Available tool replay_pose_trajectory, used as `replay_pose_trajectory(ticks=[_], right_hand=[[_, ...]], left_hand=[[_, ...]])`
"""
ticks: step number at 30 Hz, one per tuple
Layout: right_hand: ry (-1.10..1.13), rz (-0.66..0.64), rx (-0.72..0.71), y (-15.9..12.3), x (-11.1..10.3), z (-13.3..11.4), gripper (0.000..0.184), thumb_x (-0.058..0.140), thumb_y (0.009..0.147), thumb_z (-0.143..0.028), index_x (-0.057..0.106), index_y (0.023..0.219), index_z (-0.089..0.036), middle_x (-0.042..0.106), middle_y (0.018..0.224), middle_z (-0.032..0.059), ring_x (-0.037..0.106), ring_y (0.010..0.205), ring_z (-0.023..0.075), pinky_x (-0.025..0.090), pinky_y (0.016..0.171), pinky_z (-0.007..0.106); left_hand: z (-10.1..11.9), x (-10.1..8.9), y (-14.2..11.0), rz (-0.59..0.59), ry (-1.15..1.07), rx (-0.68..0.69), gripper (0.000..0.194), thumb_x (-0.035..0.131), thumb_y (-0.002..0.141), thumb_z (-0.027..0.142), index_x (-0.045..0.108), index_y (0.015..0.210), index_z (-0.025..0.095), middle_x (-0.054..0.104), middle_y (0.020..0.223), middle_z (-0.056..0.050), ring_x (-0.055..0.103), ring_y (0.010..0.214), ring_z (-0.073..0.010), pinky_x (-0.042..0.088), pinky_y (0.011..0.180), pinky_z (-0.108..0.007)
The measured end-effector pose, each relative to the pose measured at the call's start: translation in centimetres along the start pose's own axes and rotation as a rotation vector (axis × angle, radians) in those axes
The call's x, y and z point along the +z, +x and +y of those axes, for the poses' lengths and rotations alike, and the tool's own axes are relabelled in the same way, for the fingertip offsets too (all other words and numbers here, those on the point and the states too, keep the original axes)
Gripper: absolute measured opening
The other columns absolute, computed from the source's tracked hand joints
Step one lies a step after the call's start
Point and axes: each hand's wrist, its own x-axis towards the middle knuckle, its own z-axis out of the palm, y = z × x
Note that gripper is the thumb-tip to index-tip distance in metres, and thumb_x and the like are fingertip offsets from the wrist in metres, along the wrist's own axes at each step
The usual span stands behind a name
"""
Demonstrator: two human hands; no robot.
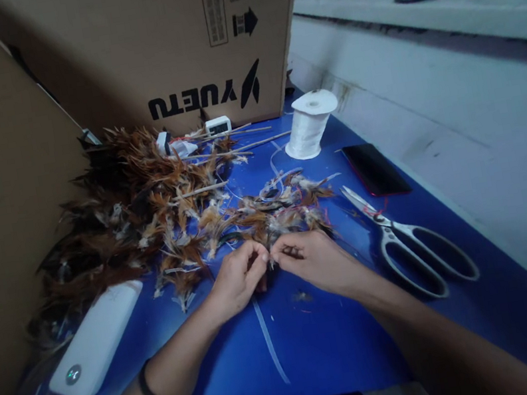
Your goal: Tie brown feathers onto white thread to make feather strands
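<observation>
My left hand (239, 277) and my right hand (311, 255) meet near the middle of the blue table, fingertips pinched close together. Between them a small tuft of grey-brown feathers (265, 232) sticks up, its base at my fingertips. The fingers partly hide what they grip. A heap of brown and black feathers (153, 175) spreads just beyond and to the left. From below my left hand a thin white ribbon (269, 341) runs toward the table's near edge. More feathers (297, 215) with pinkish thread lie right behind my right hand.
Large scissors (398, 235) lie partly open at right, below a dark phone (374, 169). A white ribbon spool (311, 125) stands at the back. A white power bank (96, 340) with a cable lies left. Cardboard boxes (108, 55) wall the back and left; thin sticks (255, 145) lie behind.
</observation>
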Motion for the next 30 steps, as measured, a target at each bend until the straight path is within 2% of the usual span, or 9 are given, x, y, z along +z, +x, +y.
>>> replay_pose_trajectory(ticks=[5,10,17,25,30], right_hand=[[0.107,-0.012,0.025,0.15,0.07,0.19,0.015,0.049,0.078,-0.021,0.063,0.073,-0.018,0.059,0.062,-0.0031,0.049,0.055,0.0089,0.037,0.053,0.021],[0.181,-0.050,0.084,0.30,-0.10,0.31,0.012,0.052,0.074,-0.021,0.062,0.070,-0.017,0.055,0.057,-0.0039,0.045,0.051,0.0081,0.034,0.049,0.021],[0.320,-0.103,0.159,0.50,-0.38,-0.29,0.010,0.052,0.071,-0.020,0.058,0.065,-0.017,0.054,0.057,-0.0030,0.047,0.048,0.0083,0.036,0.048,0.022],[0.422,-0.111,0.204,0.67,-0.34,-0.48,0.009,0.051,0.069,-0.019,0.056,0.062,-0.017,0.053,0.054,-0.0040,0.046,0.046,0.0073,0.038,0.047,0.021],[0.428,-0.088,0.211,0.61,-0.18,-0.37,0.010,0.052,0.070,-0.021,0.056,0.062,-0.017,0.052,0.053,-0.0046,0.045,0.044,0.0069,0.037,0.046,0.021]], left_hand=[[-0.20,0.04,0.00,-0.027,-0.114,-0.038,0.022,0.039,0.091,0.037,0.046,0.083,0.018,0.054,0.054,0.004,0.051,0.046,-0.0077,0.038,0.049,-0.018],[-0.04,0.06,-0.02,-0.025,-0.100,-0.018,0.020,0.039,0.091,0.035,0.047,0.083,0.018,0.054,0.056,0.003,0.052,0.048,-0.0080,0.039,0.050,-0.019],[0.20,0.15,-0.03,0.046,0.059,0.058,0.014,0.042,0.089,0.027,0.050,0.083,0.017,0.057,0.057,0.003,0.054,0.050,-0.0082,0.042,0.055,-0.020],[-0.06,0.43,-0.06,0.119,-0.031,0.054,0.011,0.047,0.087,0.026,0.051,0.084,0.017,0.059,0.060,0.002,0.057,0.050,-0.0084,0.045,0.051,-0.019],[-0.10,0.45,-0.18,0.193,0.088,0.142,0.008,0.050,0.084,0.021,0.056,0.081,0.017,0.062,0.060,0.002,0.060,0.052,-0.0081,0.046,0.053,-0.018]])
